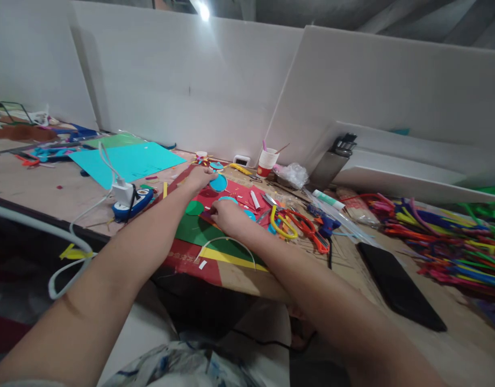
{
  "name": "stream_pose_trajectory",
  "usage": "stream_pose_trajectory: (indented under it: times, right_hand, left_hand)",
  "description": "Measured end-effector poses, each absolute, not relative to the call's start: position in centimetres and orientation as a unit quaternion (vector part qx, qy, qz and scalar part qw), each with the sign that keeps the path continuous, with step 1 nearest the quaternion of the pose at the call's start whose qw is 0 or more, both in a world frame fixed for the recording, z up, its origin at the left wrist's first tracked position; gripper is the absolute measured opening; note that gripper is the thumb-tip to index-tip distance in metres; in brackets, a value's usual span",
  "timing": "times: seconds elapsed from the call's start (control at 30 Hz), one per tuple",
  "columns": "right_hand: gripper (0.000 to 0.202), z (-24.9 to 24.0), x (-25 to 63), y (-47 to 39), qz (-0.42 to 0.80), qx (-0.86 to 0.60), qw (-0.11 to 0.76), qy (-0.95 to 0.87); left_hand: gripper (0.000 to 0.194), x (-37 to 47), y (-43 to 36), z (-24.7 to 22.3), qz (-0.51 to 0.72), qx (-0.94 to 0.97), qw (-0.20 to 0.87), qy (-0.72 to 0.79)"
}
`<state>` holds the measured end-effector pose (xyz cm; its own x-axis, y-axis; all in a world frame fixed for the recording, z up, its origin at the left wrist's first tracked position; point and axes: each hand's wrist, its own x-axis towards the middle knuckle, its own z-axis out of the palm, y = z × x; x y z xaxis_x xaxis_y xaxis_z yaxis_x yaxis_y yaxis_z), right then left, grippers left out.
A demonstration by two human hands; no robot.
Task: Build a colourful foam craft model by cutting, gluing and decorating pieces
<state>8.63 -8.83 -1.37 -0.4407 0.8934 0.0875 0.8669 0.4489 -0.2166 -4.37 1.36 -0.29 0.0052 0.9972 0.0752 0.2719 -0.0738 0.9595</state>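
My left hand (201,178) reaches over the work area, its fingers pinched at the edge of a blue paper circle (219,183). Closer to me, my right hand (227,216) has its fingers curled together low over the paper; what they hold, if anything, is too small to make out. Beside the fingers lies a green paper circle (194,208). Another blue circle (228,200) shows partly behind my right hand. Under both hands are red paper (241,191) and a dark green sheet (194,231) with a yellow strip (227,257) along its near side.
Orange-handled scissors (307,228), a yellow pipe cleaner (281,228) and a glue stick (328,200) lie to the right. Further right are a black phone (398,285) and piled pipe cleaners (465,242). Left stand a power strip (134,204) with cables and a turquoise sheet (130,161). Paper cups (267,162) stand behind.
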Motion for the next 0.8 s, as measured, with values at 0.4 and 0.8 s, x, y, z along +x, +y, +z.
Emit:
stream_pose_trajectory:
  times: [0.4,0.8]
  right_hand:
    - [0.025,0.0,7.7,-9.1,0.060,-0.507,0.028,-0.859]
    - [0.021,0.7,6.7,-8.6,0.071,-0.515,-0.027,-0.854]
  left_hand:
    - [0.026,-4.3,1.8,-0.8,0.448,0.615,0.343,0.551]
    - [0.023,-4.2,1.9,-1.1,0.433,0.636,0.323,0.552]
